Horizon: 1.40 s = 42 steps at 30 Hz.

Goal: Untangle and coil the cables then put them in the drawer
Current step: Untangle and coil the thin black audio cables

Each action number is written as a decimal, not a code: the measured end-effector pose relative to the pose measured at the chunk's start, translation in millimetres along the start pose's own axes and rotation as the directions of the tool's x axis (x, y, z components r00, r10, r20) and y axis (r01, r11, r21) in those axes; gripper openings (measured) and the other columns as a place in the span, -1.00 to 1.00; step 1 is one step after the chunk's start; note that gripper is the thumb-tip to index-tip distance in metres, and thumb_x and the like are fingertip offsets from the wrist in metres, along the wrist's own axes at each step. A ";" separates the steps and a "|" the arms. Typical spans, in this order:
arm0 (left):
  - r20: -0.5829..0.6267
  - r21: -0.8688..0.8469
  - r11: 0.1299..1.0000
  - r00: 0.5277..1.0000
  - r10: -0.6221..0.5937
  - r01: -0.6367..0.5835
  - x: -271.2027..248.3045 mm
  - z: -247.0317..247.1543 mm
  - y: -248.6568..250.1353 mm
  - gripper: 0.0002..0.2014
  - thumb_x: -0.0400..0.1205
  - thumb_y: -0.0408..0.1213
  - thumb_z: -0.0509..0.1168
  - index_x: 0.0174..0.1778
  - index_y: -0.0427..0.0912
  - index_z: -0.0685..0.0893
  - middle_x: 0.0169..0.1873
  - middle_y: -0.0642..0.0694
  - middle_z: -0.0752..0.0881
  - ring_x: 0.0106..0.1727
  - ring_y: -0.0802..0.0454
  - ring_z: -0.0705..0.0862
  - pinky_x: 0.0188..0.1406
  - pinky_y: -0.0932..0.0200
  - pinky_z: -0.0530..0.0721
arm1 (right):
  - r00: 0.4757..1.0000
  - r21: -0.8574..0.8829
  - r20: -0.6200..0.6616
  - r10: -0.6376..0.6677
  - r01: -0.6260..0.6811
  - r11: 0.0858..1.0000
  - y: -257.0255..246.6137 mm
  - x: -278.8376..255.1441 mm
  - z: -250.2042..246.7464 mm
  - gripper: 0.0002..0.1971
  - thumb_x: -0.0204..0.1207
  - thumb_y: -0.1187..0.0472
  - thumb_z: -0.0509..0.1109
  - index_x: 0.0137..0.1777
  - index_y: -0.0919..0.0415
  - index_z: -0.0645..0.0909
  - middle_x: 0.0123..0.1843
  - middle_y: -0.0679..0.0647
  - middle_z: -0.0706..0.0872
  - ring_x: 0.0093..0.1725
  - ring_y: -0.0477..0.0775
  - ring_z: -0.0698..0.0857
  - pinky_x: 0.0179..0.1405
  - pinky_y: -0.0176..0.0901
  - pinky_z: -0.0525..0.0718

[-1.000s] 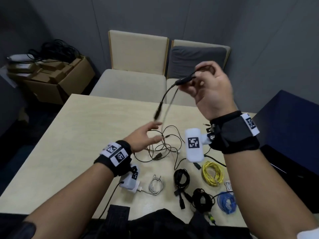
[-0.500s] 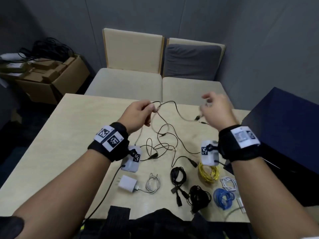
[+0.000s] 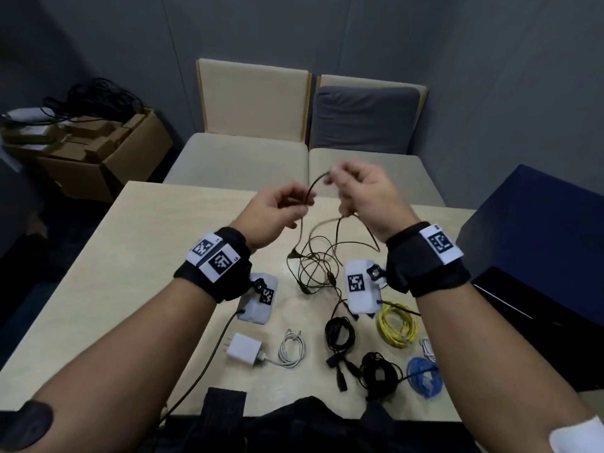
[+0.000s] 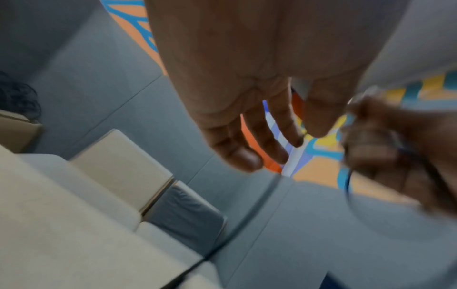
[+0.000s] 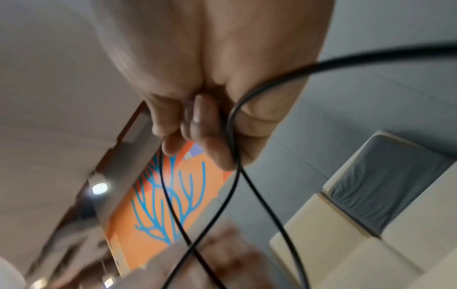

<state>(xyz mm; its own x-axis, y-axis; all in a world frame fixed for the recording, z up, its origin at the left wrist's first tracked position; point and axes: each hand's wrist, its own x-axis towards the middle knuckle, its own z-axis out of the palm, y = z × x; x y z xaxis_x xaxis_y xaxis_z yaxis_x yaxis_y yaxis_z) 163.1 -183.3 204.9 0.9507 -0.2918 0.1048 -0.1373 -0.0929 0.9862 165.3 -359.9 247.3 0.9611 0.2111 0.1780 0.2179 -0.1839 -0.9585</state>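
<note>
Head view: left hand and right hand both pinch black cable above table. Coiling under way; next, draw slack from tangle at 6 o'clock.

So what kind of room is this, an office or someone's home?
Probably a small office meeting room: a plain table with two cushioned chairs pushed against grey panelled walls, and a cardboard box of spare cables in the corner.

Thin black cable, tangled loops, partly lifted off table
</note>
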 end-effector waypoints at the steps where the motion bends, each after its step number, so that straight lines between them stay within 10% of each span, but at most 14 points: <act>1: 0.027 0.066 0.998 0.999 -0.027 0.025 -1.4 0.2 -9.4 -0.73 0.47 -0.40 0.36 -0.01 0.05 0.66 -0.03 0.10 0.70 0.06 0.16 0.61 0.04 0.25 0.61 | 0.999 0.084 -0.016 -0.047 0.048 0.995 -10.0 1.3 -2.2 -0.83 0.56 0.11 0.28 -0.25 0.07 0.60 -0.48 0.04 0.45 -0.60 -0.13 0.34 -0.50 -0.07 0.36; 3: 0.089 0.237 0.968 0.991 -0.105 0.081 -4.9 1.4 -29.8 -0.60 0.50 -0.47 0.40 0.12 0.11 0.65 0.12 0.20 0.65 0.21 0.18 0.55 0.28 0.19 0.48 | 0.990 0.216 -0.055 -0.132 0.141 0.966 -30.8 3.7 -8.7 -0.82 0.60 0.18 0.25 -0.23 0.07 0.60 -0.38 0.18 0.46 -0.59 -0.15 0.30 -0.57 -0.17 0.36; 6: 0.185 0.301 0.940 0.958 -0.221 0.159 -13.5 4.1 -51.1 -0.56 0.55 -0.45 0.40 0.31 -0.01 0.58 0.26 0.12 0.59 0.29 0.23 0.51 0.25 0.46 0.39 | 0.966 0.306 -0.138 -0.221 0.253 0.918 -56.1 7.6 -24.8 -0.84 0.69 0.25 0.16 -0.12 0.16 0.51 -0.44 -0.17 0.57 -0.58 -0.11 0.24 -0.54 -0.18 0.36; 9: 0.070 0.308 0.928 0.968 -0.241 0.209 -15.0 5.0 -54.6 -0.87 0.67 -0.40 0.25 -0.11 -0.11 0.65 -0.21 -0.07 0.74 -0.13 0.08 0.68 0.02 0.24 0.55 | 0.939 0.324 -0.238 -0.249 0.319 0.891 -63.9 14.0 -46.2 -0.85 0.71 0.26 0.14 -0.09 0.18 0.48 -0.41 -0.21 0.59 -0.58 -0.11 0.21 -0.53 -0.20 0.31; 11: -0.081 0.197 0.939 0.959 -0.272 0.283 -10.7 -2.2 -48.4 -0.72 0.67 -0.47 0.14 -0.35 -0.17 0.56 -0.57 -0.10 0.53 -0.50 -0.04 0.54 -0.33 0.14 0.53 | 0.916 0.229 -0.304 -0.262 0.337 0.913 -54.2 16.0 -60.4 -0.83 0.69 0.24 0.20 -0.14 0.12 0.54 -0.39 -0.13 0.57 -0.58 -0.11 0.23 -0.55 -0.19 0.31; 15: -0.215 0.057 0.973 0.954 -0.207 0.224 -6.3 -27.5 -14.9 -0.74 0.59 -0.55 0.20 -0.41 -0.22 0.50 -0.64 -0.05 0.33 -0.65 0.12 0.31 -0.60 0.28 0.33 | 0.937 -0.263 -0.337 -0.096 0.004 0.965 2.8 18.4 -78.7 -0.81 0.65 0.24 0.26 -0.18 0.07 0.63 -0.38 0.06 0.59 -0.50 -0.05 0.42 -0.48 -0.16 0.40; 18: -0.158 -0.045 0.984 0.972 -0.175 0.169 -6.7 -36.1 5.1 -0.81 0.48 -0.51 0.27 -0.39 -0.21 0.46 -0.65 0.03 0.32 -0.63 0.15 0.26 -0.65 0.32 0.25 | 0.919 -0.459 -0.351 0.180 -0.336 0.823 53.1 15.1 -76.4 -0.82 0.61 0.31 0.29 0.12 0.18 0.68 0.04 0.20 0.73 -0.14 0.08 0.66 -0.09 -0.10 0.64; 23: -0.106 -0.038 0.986 0.981 -0.165 0.161 -7.4 -28.3 26.6 -0.91 0.27 -0.33 0.23 -0.36 -0.25 0.53 -0.73 0.13 0.35 -0.64 0.17 0.23 -0.64 0.31 0.14 | 0.949 -0.720 -0.055 0.312 -0.254 0.646 42.3 -2.3 -48.4 -0.49 0.58 0.26 0.35 0.51 -0.07 0.43 0.43 -0.02 0.56 0.37 0.07 0.56 0.39 0.04 0.51; 28: -0.053 -0.044 0.987 0.986 -0.159 0.156 -4.3 -22.3 33.3 -0.94 0.53 -0.38 0.29 -0.22 -0.30 0.63 -0.70 0.13 0.32 -0.60 0.14 0.19 -0.61 0.25 0.09 | 0.984 -0.279 0.122 0.129 -0.091 0.956 20.5 -7.3 -11.7 -0.35 0.37 0.03 0.56 0.46 -0.10 0.44 0.40 -0.11 0.60 0.40 -0.10 0.55 0.41 -0.09 0.48; 32: -0.013 -0.010 0.995 0.995 -0.100 0.100 -2.1 -16.5 35.1 -0.77 0.71 -0.33 0.18 -0.25 -0.26 0.62 -0.69 0.13 0.32 -0.58 0.11 0.19 -0.59 0.21 0.13 | 0.988 -0.091 0.113 0.103 -0.093 0.992 30.3 -6.4 27.4 -0.75 0.41 0.15 0.48 0.08 -0.01 0.61 0.00 0.18 0.73 0.03 0.12 0.77 0.30 0.14 0.63; 35: -0.054 0.000 0.995 0.994 -0.095 0.095 -1.4 -23.4 32.9 -0.72 0.73 -0.24 0.17 -0.27 -0.21 0.61 -0.68 0.14 0.31 -0.57 0.12 0.19 -0.59 0.23 0.16 | 0.988 0.194 0.085 0.130 -0.144 0.970 28.9 -6.1 27.8 -0.89 0.44 0.30 0.39 -0.05 0.19 0.57 -0.32 0.11 0.46 -0.55 0.00 0.57 -0.29 0.02 0.72; 37: -0.074 -0.024 0.996 0.993 -0.091 0.089 -1.5 -27.1 29.2 -0.70 0.74 -0.20 0.16 -0.29 -0.20 0.60 -0.67 0.14 0.29 -0.58 0.14 0.19 -0.58 0.25 0.16 | 0.990 0.149 0.080 0.117 -0.128 0.980 28.1 -4.4 21.7 -0.92 0.51 0.32 0.37 -0.06 0.15 0.58 -0.39 0.00 0.33 -0.59 -0.13 0.35 -0.59 -0.21 0.47; 42: -0.067 -0.117 0.989 0.993 -0.098 0.090 -2.8 -27.9 18.1 -0.67 0.75 -0.27 0.12 -0.34 -0.21 0.55 -0.65 0.12 0.28 -0.60 0.18 0.20 -0.62 0.33 0.21 | 0.999 -0.174 0.034 0.022 -0.015 0.985 19.4 5.0 1.6 -0.87 0.56 0.26 0.42 -0.05 -0.03 0.66 -0.41 -0.10 0.34 -0.49 -0.21 0.31 -0.47 -0.29 0.30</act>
<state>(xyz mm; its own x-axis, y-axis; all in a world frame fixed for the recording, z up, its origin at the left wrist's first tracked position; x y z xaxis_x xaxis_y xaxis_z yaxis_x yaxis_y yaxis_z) 165.6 -157.5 226.0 0.9762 -0.2164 0.0158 -0.0176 -0.0065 0.9998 174.1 -360.9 229.2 0.9592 0.2400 0.1493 0.2292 -0.3514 -0.9077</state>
